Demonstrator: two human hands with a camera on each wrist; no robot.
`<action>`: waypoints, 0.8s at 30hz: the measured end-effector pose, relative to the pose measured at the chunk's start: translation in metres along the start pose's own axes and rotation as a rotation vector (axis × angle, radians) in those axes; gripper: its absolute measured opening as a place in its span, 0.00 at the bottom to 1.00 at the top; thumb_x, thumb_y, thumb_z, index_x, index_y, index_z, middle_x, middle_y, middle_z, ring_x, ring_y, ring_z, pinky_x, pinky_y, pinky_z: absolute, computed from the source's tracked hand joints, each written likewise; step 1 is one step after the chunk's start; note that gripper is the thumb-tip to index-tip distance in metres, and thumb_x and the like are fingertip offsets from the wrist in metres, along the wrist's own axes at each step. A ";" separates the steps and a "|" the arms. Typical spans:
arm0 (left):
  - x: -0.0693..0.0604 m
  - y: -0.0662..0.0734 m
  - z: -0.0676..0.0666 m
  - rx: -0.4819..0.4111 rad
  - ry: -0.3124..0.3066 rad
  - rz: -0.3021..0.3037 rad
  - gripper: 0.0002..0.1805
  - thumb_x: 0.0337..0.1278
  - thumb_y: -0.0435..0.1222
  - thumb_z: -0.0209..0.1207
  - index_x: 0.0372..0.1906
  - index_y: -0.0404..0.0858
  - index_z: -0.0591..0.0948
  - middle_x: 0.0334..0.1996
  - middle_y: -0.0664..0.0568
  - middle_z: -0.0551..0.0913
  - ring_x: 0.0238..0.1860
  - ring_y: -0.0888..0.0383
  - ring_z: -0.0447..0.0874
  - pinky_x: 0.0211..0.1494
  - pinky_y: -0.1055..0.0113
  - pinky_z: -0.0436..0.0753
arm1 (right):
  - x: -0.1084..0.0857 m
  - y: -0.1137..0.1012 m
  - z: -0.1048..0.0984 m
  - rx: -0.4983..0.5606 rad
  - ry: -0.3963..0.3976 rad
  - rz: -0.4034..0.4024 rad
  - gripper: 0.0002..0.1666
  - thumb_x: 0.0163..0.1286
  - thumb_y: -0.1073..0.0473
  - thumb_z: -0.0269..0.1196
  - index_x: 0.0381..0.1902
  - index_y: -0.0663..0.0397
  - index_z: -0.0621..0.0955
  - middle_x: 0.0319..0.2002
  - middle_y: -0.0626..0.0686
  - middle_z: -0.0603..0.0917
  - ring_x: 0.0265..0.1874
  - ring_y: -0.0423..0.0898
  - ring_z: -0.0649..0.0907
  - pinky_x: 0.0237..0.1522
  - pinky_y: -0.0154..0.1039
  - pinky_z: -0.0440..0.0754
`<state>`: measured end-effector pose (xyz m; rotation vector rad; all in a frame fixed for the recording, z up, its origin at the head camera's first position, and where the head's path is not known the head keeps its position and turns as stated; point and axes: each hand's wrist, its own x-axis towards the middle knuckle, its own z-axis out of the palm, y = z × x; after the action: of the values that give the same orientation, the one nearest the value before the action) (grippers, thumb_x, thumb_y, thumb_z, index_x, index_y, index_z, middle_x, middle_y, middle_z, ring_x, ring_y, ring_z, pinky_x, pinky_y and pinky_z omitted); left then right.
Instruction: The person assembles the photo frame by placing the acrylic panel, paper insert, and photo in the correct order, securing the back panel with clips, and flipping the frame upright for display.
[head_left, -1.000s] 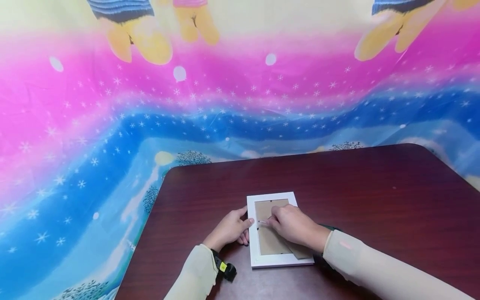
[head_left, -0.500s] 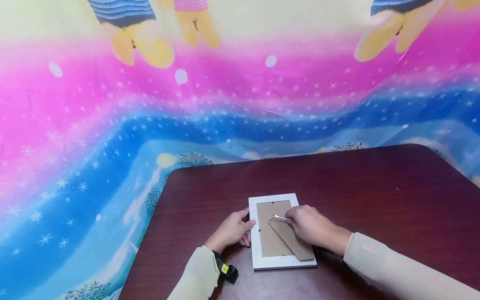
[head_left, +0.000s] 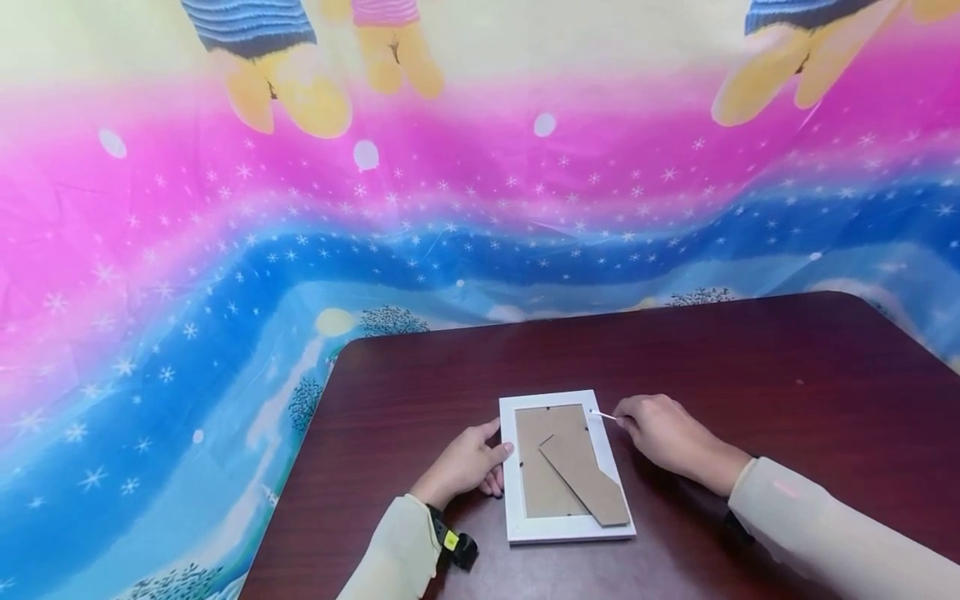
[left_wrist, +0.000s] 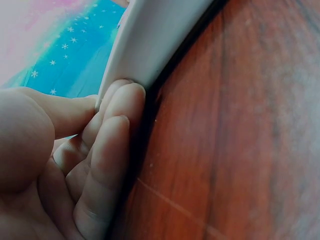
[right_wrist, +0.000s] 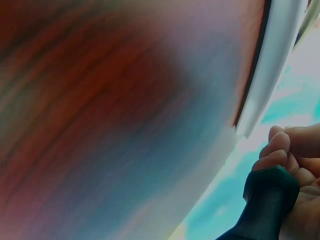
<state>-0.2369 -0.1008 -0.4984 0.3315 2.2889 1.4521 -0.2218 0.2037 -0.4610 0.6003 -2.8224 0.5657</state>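
A white picture frame (head_left: 555,530) lies back side up on the table, with a brown backing board (head_left: 531,483) and a slanted easel stand (head_left: 588,483). Small dark tabs show around the backing's edge. My left hand (head_left: 461,462) pinches the frame's left side, thumb on the rim; in the left wrist view its fingers (left_wrist: 125,102) press against the frame's side. To the right, my right hand (head_left: 671,433) grips a screwdriver (head_left: 604,416); its thin metal tip reaches the frame's upper right rim. The dark green handle (right_wrist: 267,200) shows in the right wrist view, partly hidden by the hand.
The dark red wooden table (head_left: 750,375) extends behind and to both sides of the frame. A colourful printed cloth (head_left: 480,183) hangs behind the table's far edge. A black strap with a camera (head_left: 457,546) sits on the left wrist.
My right hand has moved rightward with the screwdriver, from the backing's left edge, across the easel stand, to the frame's right rim. The left hand keeps its hold.
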 end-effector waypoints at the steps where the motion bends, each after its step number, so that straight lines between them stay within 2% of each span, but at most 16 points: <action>1: 0.000 0.000 0.000 -0.003 -0.001 0.000 0.36 0.69 0.39 0.56 0.75 0.34 0.56 0.14 0.44 0.80 0.13 0.53 0.79 0.16 0.64 0.79 | 0.000 0.003 -0.001 -0.004 0.005 0.001 0.05 0.63 0.68 0.64 0.33 0.54 0.86 0.29 0.45 0.83 0.31 0.46 0.83 0.35 0.47 0.81; 7: 0.000 0.000 0.001 -0.013 0.007 0.014 0.36 0.69 0.39 0.57 0.75 0.34 0.57 0.14 0.43 0.80 0.13 0.53 0.79 0.16 0.64 0.79 | 0.003 0.017 -0.006 -0.026 0.012 0.025 0.05 0.63 0.68 0.64 0.32 0.54 0.85 0.27 0.44 0.82 0.28 0.44 0.81 0.31 0.46 0.79; 24: 0.000 0.000 -0.001 -0.024 0.008 0.007 0.37 0.68 0.39 0.57 0.75 0.34 0.56 0.14 0.43 0.80 0.13 0.52 0.80 0.16 0.64 0.79 | 0.008 0.057 -0.010 -0.042 -0.066 0.151 0.06 0.68 0.66 0.61 0.36 0.55 0.85 0.29 0.46 0.82 0.27 0.44 0.78 0.30 0.46 0.77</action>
<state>-0.2372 -0.1014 -0.4984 0.3271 2.2766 1.4860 -0.2520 0.2536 -0.4684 0.4070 -2.9516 0.5194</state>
